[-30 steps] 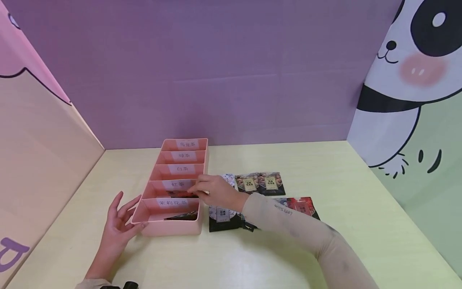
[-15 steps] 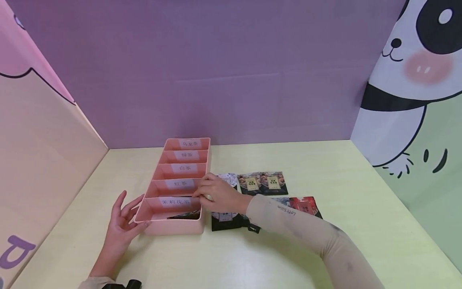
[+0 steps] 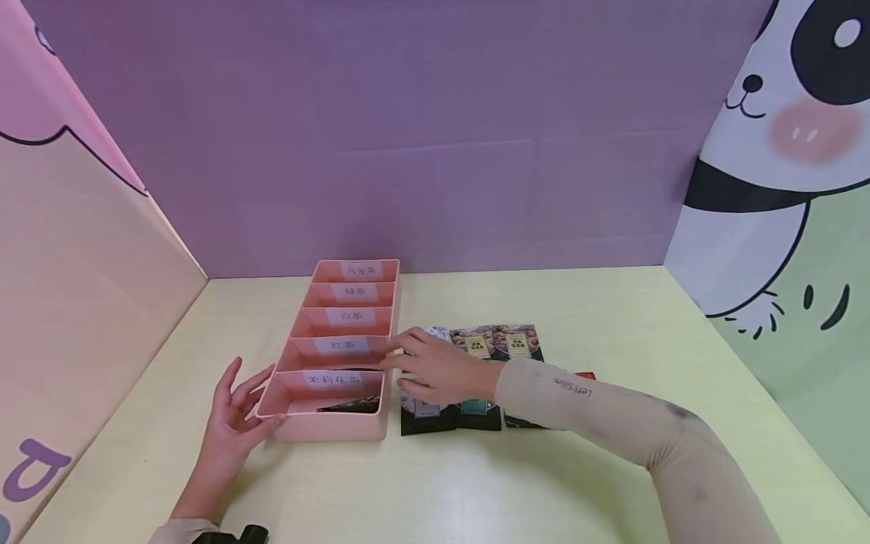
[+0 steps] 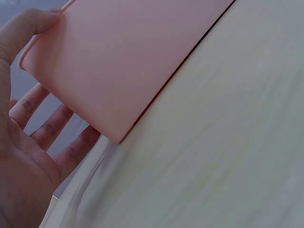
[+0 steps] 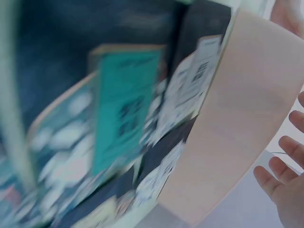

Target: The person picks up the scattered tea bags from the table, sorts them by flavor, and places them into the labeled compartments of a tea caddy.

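Observation:
A long pink divided box (image 3: pixel 333 429) has labelled compartments. A dark packet (image 3: pixel 350 406) lies in its front compartment, and a dark edge shows low in the one behind. At the near left corner my left hand (image 3: pixel 231 419) rests its thumb on the rim, its other fingers spread along the left side. My right hand (image 3: pixel 442 370) hovers at the box's right rim with loosely extended fingers and nothing between them. Under and beside it lie flat tea sachets: a teal-labelled sachet (image 5: pixel 126 111), a pale-labelled sachet (image 3: pixel 427 412) and two brown-pictured sachets (image 3: pixel 518 344).
A red sachet (image 3: pixel 586 375) peeks out behind the right sleeve (image 3: pixel 584 404), which hides part of the sachet rows. Everything stands on a pale wooden table (image 3: pixel 381 499). A purple backdrop (image 3: pixel 435 151) rises behind, with printed panels at both sides.
My right hand has drawn back rightward from the second compartment to the box rim, and its fingers have loosened. Red that showed in that compartment has sunk from sight. My left hand stays at the corner.

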A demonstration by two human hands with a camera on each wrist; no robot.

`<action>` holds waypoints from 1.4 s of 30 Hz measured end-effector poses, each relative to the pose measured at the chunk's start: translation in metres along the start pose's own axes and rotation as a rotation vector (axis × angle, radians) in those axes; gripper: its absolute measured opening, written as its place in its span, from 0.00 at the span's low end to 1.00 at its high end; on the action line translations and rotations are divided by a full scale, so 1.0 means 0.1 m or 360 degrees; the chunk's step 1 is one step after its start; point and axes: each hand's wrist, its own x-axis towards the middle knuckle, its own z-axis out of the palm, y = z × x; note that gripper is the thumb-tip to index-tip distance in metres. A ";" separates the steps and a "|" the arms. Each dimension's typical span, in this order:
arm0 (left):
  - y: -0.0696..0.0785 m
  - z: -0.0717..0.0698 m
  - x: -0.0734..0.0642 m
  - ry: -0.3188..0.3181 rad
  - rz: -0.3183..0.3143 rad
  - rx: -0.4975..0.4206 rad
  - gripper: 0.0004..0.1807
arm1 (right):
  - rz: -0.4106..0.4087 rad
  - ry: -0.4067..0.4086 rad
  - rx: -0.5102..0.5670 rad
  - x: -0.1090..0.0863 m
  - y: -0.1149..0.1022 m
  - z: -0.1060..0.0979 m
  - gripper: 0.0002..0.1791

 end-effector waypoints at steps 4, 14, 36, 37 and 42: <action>-0.02 0.01 0.00 -0.0016 0.0028 -0.0054 0.55 | 0.0004 -0.0129 -0.0031 -0.19 0.10 -0.05 0.23; -0.02 0.01 0.01 -0.0004 0.0060 -0.0078 0.56 | 0.0025 -0.0190 -0.0148 -0.58 0.47 -0.14 0.20; 0.05 0.00 -0.01 0.0005 -0.0016 0.0039 0.57 | 0.0640 -0.0276 -0.0180 -1.31 1.22 -0.17 0.33; 0.05 0.00 -0.02 0.0009 -0.0029 0.0056 0.57 | 0.0672 -0.0315 -0.0156 -1.32 1.23 -0.17 0.35; 0.05 0.01 -0.01 0.0012 -0.0051 0.0077 0.56 | 0.0787 -0.0456 -0.0028 -1.34 1.26 -0.17 0.40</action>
